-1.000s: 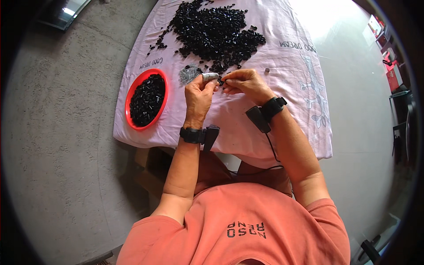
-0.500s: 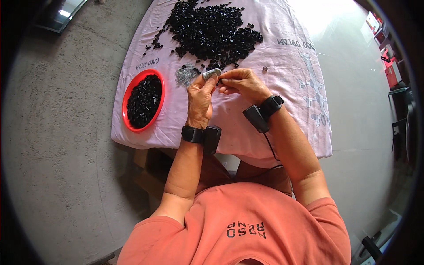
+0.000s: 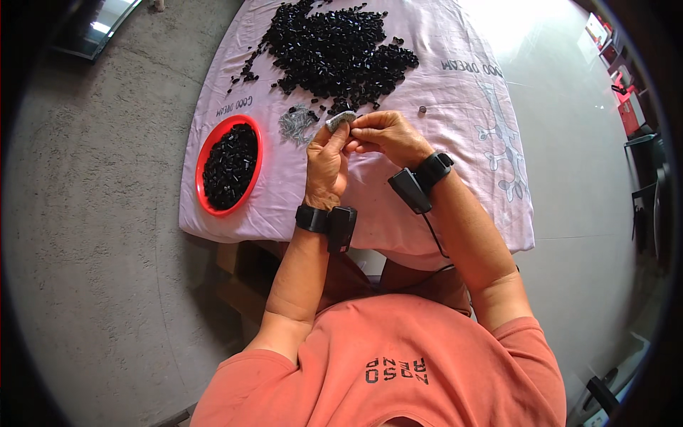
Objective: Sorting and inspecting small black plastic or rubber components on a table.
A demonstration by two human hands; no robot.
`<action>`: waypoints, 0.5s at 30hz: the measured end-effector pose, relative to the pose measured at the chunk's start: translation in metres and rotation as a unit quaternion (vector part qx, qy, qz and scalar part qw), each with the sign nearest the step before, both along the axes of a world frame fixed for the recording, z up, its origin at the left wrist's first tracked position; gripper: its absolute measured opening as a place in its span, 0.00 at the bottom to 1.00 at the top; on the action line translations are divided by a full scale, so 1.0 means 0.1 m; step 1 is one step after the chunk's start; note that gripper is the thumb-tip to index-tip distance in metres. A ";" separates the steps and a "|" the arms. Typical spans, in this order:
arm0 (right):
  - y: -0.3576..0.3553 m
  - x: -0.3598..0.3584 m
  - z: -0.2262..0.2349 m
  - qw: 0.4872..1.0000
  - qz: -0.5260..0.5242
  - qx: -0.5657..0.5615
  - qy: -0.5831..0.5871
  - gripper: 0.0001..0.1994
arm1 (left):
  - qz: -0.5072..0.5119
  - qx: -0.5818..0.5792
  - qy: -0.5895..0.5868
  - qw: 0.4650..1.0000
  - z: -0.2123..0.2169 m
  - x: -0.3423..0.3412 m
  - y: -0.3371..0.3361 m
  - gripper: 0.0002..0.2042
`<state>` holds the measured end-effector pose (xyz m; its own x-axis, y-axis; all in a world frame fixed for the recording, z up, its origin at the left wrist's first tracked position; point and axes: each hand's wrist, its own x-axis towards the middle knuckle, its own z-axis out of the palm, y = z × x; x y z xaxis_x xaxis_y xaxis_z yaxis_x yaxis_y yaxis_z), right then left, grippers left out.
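Note:
Just below the pile of small black pieces [image 3: 334, 53], my two hands meet at the fingertips. My left hand [image 3: 329, 160] is closed in a pinch, thumb against index finger. A grey, wrap-like covering [image 3: 341, 119] lies along that index finger. From the right, my right hand [image 3: 393, 136] is also closed in a pinch, its fingertips touching the left ones. Something small and dark shows between them, too small and hidden to name. Left of my hands is a small heap of thin, silvery-clear pieces [image 3: 297, 124].
A red round basin [image 3: 258, 160] holding more black pieces stands at the table's left edge. One loose dark ring-like piece [image 3: 422, 109] rests on the pink cloth [image 3: 462, 178] right of my hands. Each wrist carries a black strapped device; a cable hangs from the right one.
My right fingertips have closed in slightly against my left ones, and the dark bit between them shows less. The view has shifted a little; the pile and basin look the same.

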<state>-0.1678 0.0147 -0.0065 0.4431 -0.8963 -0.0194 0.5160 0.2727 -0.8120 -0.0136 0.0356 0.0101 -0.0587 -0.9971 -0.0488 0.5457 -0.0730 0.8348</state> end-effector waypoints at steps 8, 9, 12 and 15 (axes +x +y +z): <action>0.02 -0.01 0.03 1.000 -0.001 0.019 -0.003 0.09 | -0.025 -0.037 0.001 0.999 -0.03 0.06 -0.03 0.06; 0.01 -0.01 0.02 1.000 -0.001 0.014 -0.003 0.09 | -0.026 -0.047 -0.006 0.999 -0.02 0.07 -0.03 0.06; 0.00 -0.03 -0.01 1.000 -0.002 0.008 -0.004 0.09 | -0.001 -0.073 -0.071 0.995 0.00 0.08 -0.03 0.05; -0.01 -0.02 0.00 1.000 -0.001 0.006 0.000 0.09 | 0.007 -0.095 -0.124 0.988 -0.03 0.14 -0.04 0.05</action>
